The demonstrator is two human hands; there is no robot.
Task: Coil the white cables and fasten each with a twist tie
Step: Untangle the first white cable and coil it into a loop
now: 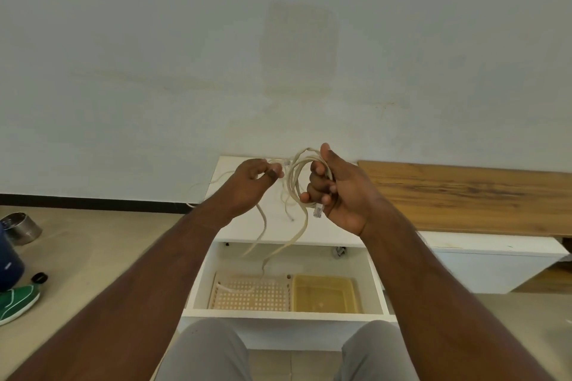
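My right hand [335, 192] grips a part-wound coil of white cable [295, 175] in front of me, with a clear plug [318, 212] sticking out below its fingers. To the left, my left hand [252, 184] pinches a strand of the same cable between thumb and fingers. Loose cable tails [278, 249] hang down from both hands toward the open drawer. More white cable [223, 176] lies on the white cabinet top behind the hands. No twist tie can be made out.
Below the hands is an open white drawer [284, 312] holding a perforated beige basket [250, 291] and a yellowish tray [325, 294]. A wooden board [470, 195] tops the low unit at right. A metal tin [20, 227], a green shoe [17, 301] and a dark container [9, 263] sit on the floor at left.
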